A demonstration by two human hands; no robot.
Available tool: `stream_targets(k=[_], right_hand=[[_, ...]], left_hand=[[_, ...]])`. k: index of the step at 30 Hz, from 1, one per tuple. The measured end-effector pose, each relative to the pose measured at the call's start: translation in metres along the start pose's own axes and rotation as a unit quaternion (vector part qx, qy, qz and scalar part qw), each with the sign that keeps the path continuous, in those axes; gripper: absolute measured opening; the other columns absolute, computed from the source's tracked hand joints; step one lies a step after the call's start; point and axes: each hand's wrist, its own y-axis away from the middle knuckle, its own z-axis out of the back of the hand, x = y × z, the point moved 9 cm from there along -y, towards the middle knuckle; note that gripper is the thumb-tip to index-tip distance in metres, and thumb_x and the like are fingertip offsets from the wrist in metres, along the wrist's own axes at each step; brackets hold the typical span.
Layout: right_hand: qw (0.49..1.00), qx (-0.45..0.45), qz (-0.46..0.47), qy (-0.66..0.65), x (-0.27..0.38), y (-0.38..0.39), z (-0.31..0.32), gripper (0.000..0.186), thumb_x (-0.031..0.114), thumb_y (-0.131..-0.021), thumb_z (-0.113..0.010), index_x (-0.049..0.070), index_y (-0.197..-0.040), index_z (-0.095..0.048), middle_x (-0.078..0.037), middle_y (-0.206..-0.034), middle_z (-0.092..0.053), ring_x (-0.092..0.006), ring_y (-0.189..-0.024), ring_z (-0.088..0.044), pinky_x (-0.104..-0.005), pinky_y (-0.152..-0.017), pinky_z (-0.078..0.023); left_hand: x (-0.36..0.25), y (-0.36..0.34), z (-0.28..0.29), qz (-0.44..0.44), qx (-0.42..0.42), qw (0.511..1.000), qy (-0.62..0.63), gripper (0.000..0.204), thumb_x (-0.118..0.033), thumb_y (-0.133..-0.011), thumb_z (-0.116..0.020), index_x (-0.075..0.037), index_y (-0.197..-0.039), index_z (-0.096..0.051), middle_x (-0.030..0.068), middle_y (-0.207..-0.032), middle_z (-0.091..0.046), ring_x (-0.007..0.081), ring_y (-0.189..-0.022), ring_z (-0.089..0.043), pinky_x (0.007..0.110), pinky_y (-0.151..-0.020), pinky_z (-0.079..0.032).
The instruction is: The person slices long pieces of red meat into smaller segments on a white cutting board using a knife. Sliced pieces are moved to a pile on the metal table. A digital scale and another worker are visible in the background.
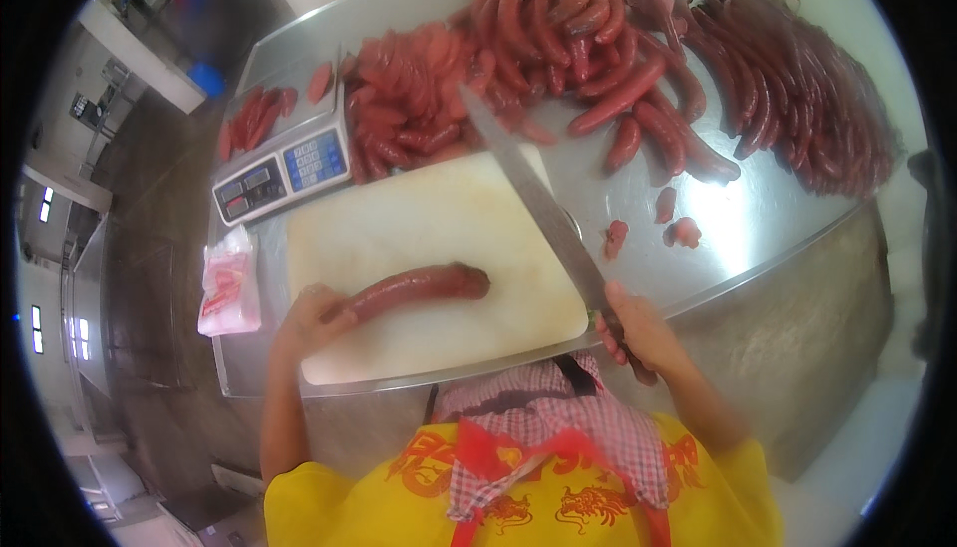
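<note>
While our left hand [321,314] is closed on the left, nearer end of a dark red sausage [419,286], our right hand [638,333] is clamped round the handle of a long kitchen knife [533,186]. Our two hands are well apart, toward opposite sides of the white cutting board [449,343]. We have the sausage lying in a slight curve across the near half of that board, its right end free. The knife's blade slants from our right hand toward the far left, over the board's right part, its tip by a heap of cut sausage pieces [399,79]. It is apart from the sausage; we cannot tell whether it rests on the board or hangs above it.

We judge this to be the positioning step ahead of a cut, since the sausage looks whole and no slice lies beside it. Small sausage scraps [683,233] on the steel table [718,273], to the right of the board, suggest to us that ends are trimmed away.

In our view, the next move calls for bringing the blade left and nearer, over the free right end, and setting its edge across the sausage. Our left fingers should hold firm, well back from the edge: the skin looks glossy, so it could roll or slip.
</note>
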Motion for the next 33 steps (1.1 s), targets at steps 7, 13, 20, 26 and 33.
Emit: stream_targets(k=[7, 13, 20, 26, 33], right_hand=[[0.992, 0.002, -0.001, 0.123, 0.008, 0.001, -0.008, 0.06, 0.054, -0.1, -0.038, 0.0, -0.084, -0.058, -0.004, -0.064, -0.053, -0.0118, -0.053, -0.05, -0.0269, -0.049, -0.039], [0.935, -0.051, 0.157, 0.313, 0.023, 0.003, -0.012, 0.056, 0.049, -0.101, -0.04, -0.002, -0.093, -0.062, -0.028, -0.08, -0.064, -0.0473, -0.075, -0.062, -0.0499, -0.07, -0.05], [0.871, -0.103, 0.268, 0.399, 0.06, 0.008, -0.049, 0.055, 0.055, -0.097, -0.045, 0.002, -0.088, -0.058, -0.021, -0.072, -0.064, -0.0413, -0.068, -0.065, -0.0498, -0.061, -0.051], [0.877, -0.051, 0.229, 0.419, 0.057, -0.005, -0.069, 0.056, 0.057, -0.097, -0.044, 0.002, -0.096, -0.057, -0.022, -0.085, -0.065, -0.041, -0.081, -0.064, -0.0486, -0.072, -0.05], [0.844, -0.135, 0.229, 0.466, 0.034, 0.013, -0.023, 0.058, 0.058, -0.096, -0.044, 0.002, -0.089, -0.058, -0.02, -0.073, -0.065, -0.0399, -0.069, -0.066, -0.0479, -0.063, -0.053]], left_hand=[[-0.062, -0.023, -0.017, 0.013, -0.058, 0.997, -0.039, 0.052, -0.041, -0.071, -0.079, -0.003, -0.104, -0.066, 0.018, -0.099, -0.061, 0.0366, -0.097, -0.058, 0.043, -0.086, -0.047], [-0.107, -0.058, -0.034, -0.021, -0.038, 0.999, -0.022, 0.053, -0.044, -0.072, -0.079, -0.002, -0.102, -0.066, 0.0204, -0.101, -0.061, 0.0369, -0.102, -0.057, 0.043, -0.088, -0.047], [-0.128, -0.052, -0.058, 0.01, -0.082, 0.996, -0.025, 0.045, -0.037, -0.075, -0.078, -0.005, -0.103, -0.066, 0.0212, -0.098, -0.066, 0.039, -0.092, -0.063, 0.045, -0.08, -0.049], [-0.157, -0.033, -0.056, -0.118, -0.223, 0.965, -0.073, 0.037, -0.026, -0.073, -0.081, -0.007, -0.102, -0.068, 0.0153, -0.085, -0.068, 0.0359, -0.078, -0.064, 0.043, -0.067, -0.05], [-0.153, -0.028, -0.062, -0.12, -0.231, 0.959, -0.11, 0.044, -0.023, -0.069, -0.083, -0.006, -0.106, -0.066, 0.0133, -0.094, -0.069, 0.0335, -0.083, -0.062, 0.042, -0.075, -0.049]])
